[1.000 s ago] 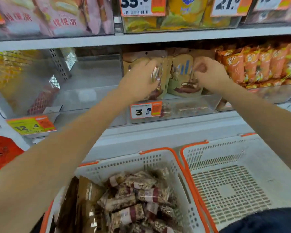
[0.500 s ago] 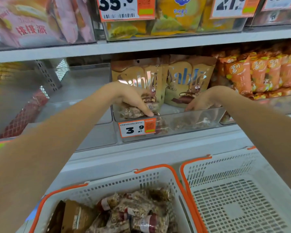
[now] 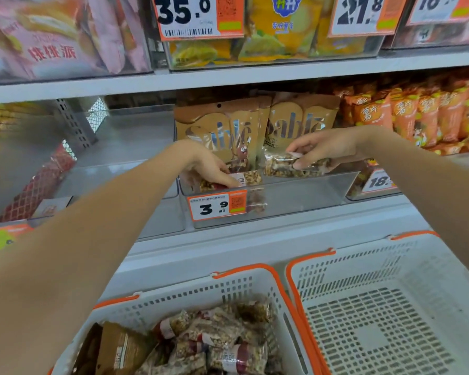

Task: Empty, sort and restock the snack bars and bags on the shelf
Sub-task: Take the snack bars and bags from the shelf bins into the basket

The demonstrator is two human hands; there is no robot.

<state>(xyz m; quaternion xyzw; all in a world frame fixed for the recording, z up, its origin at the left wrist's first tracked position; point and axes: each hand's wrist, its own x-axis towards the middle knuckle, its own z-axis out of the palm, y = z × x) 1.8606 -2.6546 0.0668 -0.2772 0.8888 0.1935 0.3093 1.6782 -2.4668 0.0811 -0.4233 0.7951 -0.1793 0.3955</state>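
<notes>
A clear shelf bin (image 3: pixel 303 196) with a 3.9 price tag (image 3: pixel 218 207) stands mid-shelf, brown Sable bags (image 3: pixel 222 128) upright at its back. My left hand (image 3: pixel 203 165) reaches into the bin's left front and grips a nut snack bar (image 3: pixel 248 178) lying there. My right hand (image 3: pixel 328 147) pinches another clear-wrapped nut bar (image 3: pixel 282 165) and holds it just above the bin's rim. Below, the left white basket (image 3: pixel 173 301) with orange trim holds several nut bars (image 3: pixel 222 342) and brown bags (image 3: pixel 119 350).
A second white basket (image 3: pixel 377 307) sits at lower right. Orange chip bags (image 3: pixel 417 115) fill the bin to the right. A clear bin (image 3: pixel 127 147) stands left of the Sable bin. Pink and yellow bags line the shelf above.
Both hands dropped from the Sable bags into the bin's front. My right hand has since lifted a nut bar above the rim; my left stays low on another bar.
</notes>
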